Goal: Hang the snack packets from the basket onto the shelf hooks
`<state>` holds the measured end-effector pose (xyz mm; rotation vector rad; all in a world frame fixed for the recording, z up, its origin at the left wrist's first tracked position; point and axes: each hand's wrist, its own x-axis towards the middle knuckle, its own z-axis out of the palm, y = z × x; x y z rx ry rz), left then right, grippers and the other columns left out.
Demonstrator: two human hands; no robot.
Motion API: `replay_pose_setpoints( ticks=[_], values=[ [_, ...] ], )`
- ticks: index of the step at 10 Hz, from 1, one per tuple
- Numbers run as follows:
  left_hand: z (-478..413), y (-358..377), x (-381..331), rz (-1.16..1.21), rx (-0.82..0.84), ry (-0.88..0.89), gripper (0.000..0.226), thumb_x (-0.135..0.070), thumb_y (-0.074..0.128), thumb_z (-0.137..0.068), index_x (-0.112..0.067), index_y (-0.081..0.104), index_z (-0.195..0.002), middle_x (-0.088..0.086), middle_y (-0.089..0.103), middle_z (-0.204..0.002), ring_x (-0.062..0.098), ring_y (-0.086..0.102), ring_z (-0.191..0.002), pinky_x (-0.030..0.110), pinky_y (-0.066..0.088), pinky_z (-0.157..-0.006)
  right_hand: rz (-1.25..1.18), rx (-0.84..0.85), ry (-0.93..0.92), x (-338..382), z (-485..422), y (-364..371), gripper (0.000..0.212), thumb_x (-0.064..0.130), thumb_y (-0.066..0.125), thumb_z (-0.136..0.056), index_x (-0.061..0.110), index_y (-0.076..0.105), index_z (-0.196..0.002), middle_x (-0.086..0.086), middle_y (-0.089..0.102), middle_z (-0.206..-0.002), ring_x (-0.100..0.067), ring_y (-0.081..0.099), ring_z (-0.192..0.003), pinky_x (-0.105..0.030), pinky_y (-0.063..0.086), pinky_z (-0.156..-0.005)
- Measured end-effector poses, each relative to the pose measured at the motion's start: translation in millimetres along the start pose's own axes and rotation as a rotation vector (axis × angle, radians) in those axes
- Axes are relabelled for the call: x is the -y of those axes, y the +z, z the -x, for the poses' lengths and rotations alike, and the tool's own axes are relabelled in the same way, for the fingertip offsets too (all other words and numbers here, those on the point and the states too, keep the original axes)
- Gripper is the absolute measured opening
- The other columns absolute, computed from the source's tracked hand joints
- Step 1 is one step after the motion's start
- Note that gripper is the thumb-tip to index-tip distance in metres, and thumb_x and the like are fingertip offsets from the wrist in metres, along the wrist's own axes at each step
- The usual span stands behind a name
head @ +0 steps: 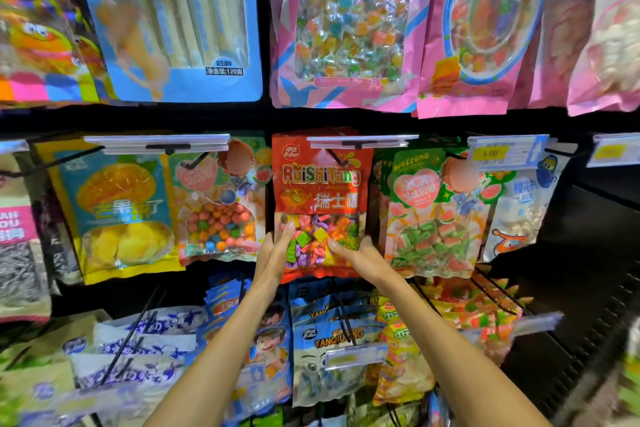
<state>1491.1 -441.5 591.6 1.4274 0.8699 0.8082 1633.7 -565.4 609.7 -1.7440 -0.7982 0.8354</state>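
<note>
A red candy packet [320, 184] marked RuiShiTang hangs at the middle of the shelf's centre row, its top hole at a black hook [334, 156] under a clear price rail. My left hand [275, 253] grips the packet's lower left edge, fingers on its clear window. My right hand [360, 253] holds the lower right part, thumb on the front. More red packets sit behind it on the same hook. The basket is not in view.
Neighbouring packets hang close: a colourful candy bag [218, 204] on the left, a green watermelon candy bag [433, 211] on the right. Pink and blue bags fill the row above. Blue packets [329, 340] on long hooks jut out below my forearms.
</note>
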Motion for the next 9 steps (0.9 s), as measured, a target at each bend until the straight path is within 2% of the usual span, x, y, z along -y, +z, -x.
replay_pose_setpoints(
  ticks=[1, 2, 3, 4, 5, 6, 7, 8, 9],
  values=[
    [7.8, -1.9, -3.3, 0.012, 0.021, 0.029, 0.081, -0.066, 0.051, -0.087, -0.031, 0.024, -0.154, 0.000, 0.021, -0.161, 0.023, 0.024, -0.146, 0.043, 0.024, -0.114, 0.014, -0.029, -0.004, 1.8, 2.2, -1.4, 0.112, 0.059, 0.061, -0.086, 0.007, -0.011, -0.155, -0.008, 0.009, -0.163, -0.029, 0.019, -0.148, -0.039, 0.025, -0.115],
    [10.5, -4.3, -4.4, 0.009, 0.030, 0.030, 0.078, -0.066, 0.051, -0.087, -0.032, 0.027, -0.153, -0.002, 0.025, -0.159, 0.022, 0.028, -0.145, 0.041, 0.027, -0.111, 0.033, -0.037, -0.034, 0.9, 5.8, -1.3, 0.115, 0.065, 0.063, -0.081, 0.008, -0.002, -0.156, -0.006, 0.012, -0.163, -0.028, 0.023, -0.147, -0.039, 0.027, -0.114],
    [18.5, -8.7, -6.0, -0.035, 0.051, 0.071, 0.073, -0.064, 0.050, -0.089, -0.030, 0.032, -0.151, -0.004, 0.034, -0.156, 0.019, 0.034, -0.141, 0.033, 0.030, -0.101, 0.111, -0.066, -0.054, 2.5, 16.2, -0.5, 0.122, 0.075, 0.064, -0.072, 0.008, 0.007, -0.156, -0.008, 0.020, -0.161, -0.028, 0.033, -0.142, -0.039, 0.033, -0.112],
    [24.7, -12.0, -4.8, -0.100, 0.084, 0.137, 0.072, -0.063, 0.047, -0.091, -0.032, 0.027, -0.152, -0.006, 0.033, -0.156, 0.018, 0.034, -0.142, 0.031, 0.029, -0.100, 0.204, -0.058, -0.025, 7.2, 18.3, -3.8, 0.114, 0.068, 0.062, -0.080, 0.005, 0.004, -0.155, -0.012, 0.021, -0.160, -0.030, 0.036, -0.140, -0.037, 0.037, -0.105],
    [32.4, -14.7, -4.3, -0.316, 0.075, 0.190, 0.061, -0.059, 0.041, -0.097, -0.026, 0.035, -0.149, -0.004, 0.047, -0.141, 0.022, 0.046, -0.130, 0.032, 0.034, -0.091, 0.413, -0.009, 0.020, 15.2, 22.5, -9.4, 0.108, 0.066, 0.057, -0.085, 0.001, 0.005, -0.155, -0.017, 0.029, -0.156, -0.027, 0.048, -0.127, -0.034, 0.043, -0.093],
    [39.1, -14.3, -11.0, -0.442, 0.070, 0.229, 0.049, -0.055, 0.037, -0.099, -0.012, 0.058, -0.110, 0.004, 0.058, -0.098, 0.030, 0.058, -0.090, 0.034, 0.035, -0.074, 0.602, 0.009, 0.002, 20.3, 26.2, -14.1, 0.097, 0.061, 0.055, -0.090, -0.002, 0.016, -0.152, -0.017, 0.039, -0.150, -0.029, 0.047, -0.130, -0.035, 0.043, -0.102],
    [47.3, -26.0, -16.6, -0.607, 0.092, 0.235, 0.048, -0.060, 0.039, -0.092, -0.014, 0.053, -0.091, 0.003, 0.051, -0.091, 0.024, 0.050, -0.080, 0.035, 0.038, -0.069, 0.814, 0.031, -0.036, 30.9, 38.4, -21.2, 0.073, 0.053, 0.051, -0.096, -0.002, 0.038, -0.142, -0.016, 0.050, -0.139, -0.031, 0.049, -0.127, -0.038, 0.041, -0.102],
    [58.7, -39.6, -18.0, -0.881, 0.073, 0.220, 0.052, -0.054, 0.042, -0.096, -0.017, 0.047, -0.132, 0.004, 0.041, -0.137, 0.027, 0.044, -0.124, 0.044, 0.043, -0.094, 0.918, 0.034, -0.080, 35.0, 51.0, -19.6, 0.060, 0.052, 0.049, -0.097, -0.001, 0.052, -0.126, -0.012, 0.059, -0.108, -0.029, 0.056, -0.106, -0.038, 0.042, -0.090],
    [88.4, -45.6, -28.9, -1.116, -0.046, 0.215, 0.058, -0.054, 0.042, -0.097, -0.019, 0.038, -0.143, 0.005, 0.020, -0.157, 0.034, 0.028, -0.141, 0.053, 0.035, -0.107, 1.028, 0.032, -0.142, 34.5, 65.7, -20.1, 0.046, 0.049, 0.050, -0.097, 0.003, 0.058, -0.096, -0.004, 0.052, -0.077, -0.028, 0.054, -0.084, -0.038, 0.039, -0.085]
  ],
)
